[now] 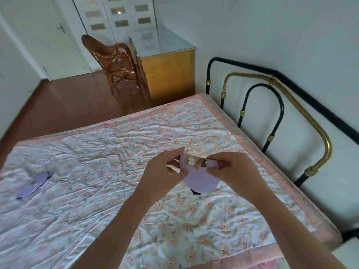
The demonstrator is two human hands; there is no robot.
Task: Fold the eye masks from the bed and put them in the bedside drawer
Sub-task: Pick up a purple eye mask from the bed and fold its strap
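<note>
- Eye masks were the objects of the task; one lilac eye mask (201, 181) was held in the air above the bed (116, 191), between the two hands, towards the side of the bed nearer the metal bedstead (281, 105).
- Its left upper edge was pinched by the left hand (163, 174), thumb and fingers curled onto it, so that grip was closed on the mask.
- Its strap end (a pale band with a patterned patch) was pinched by the right hand (231, 171); that grip too was closed on the mask.
- The long axis of the mask was seen to run left to right from hand to hand, with the rounded body hanging below the held edge; it appeared already doubled over, though this could not be told for certain.
- Both hands were equally near to it, each at one end, so the fold was judged to turn on bringing one end across to the other along that axis.
- A second eye mask (34, 184) lay flat on the bed well to the left, much nearer the left hand, its long axis slanted.
- A small dark piece (195, 192) showed on the quilt just below the held mask; what it was could not be told.
- No bedside drawer was plainly identified; a yellow cabinet (169, 74) and a wicker chair (114, 63) stood beyond the bed.
</note>
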